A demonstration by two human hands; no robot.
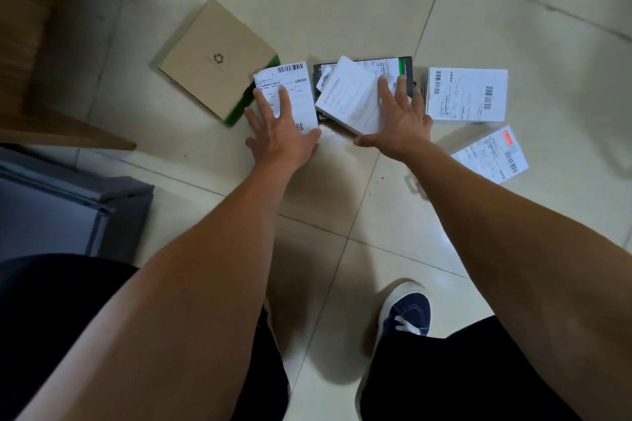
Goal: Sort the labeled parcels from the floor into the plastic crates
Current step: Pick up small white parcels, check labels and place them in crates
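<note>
— Where are the hands?
— The left hand point(278, 126) lies flat, fingers straight, on a labelled parcel point(290, 97) on the floor point(342, 3). The right hand point(398, 113) presses spread fingers on a second parcel point(352, 96).
— Beyond?
— A cardboard box point(215, 58) just left.

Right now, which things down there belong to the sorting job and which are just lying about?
Job:
left hand on labeled parcel
right hand on stacked parcel
two labeled parcels
gray crate

Lying about:
unlabeled cardboard box
wooden shelf

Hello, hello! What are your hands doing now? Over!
Left hand flat on labeled parcel. Right hand flat on white parcel. Nothing lifted yet.
</note>
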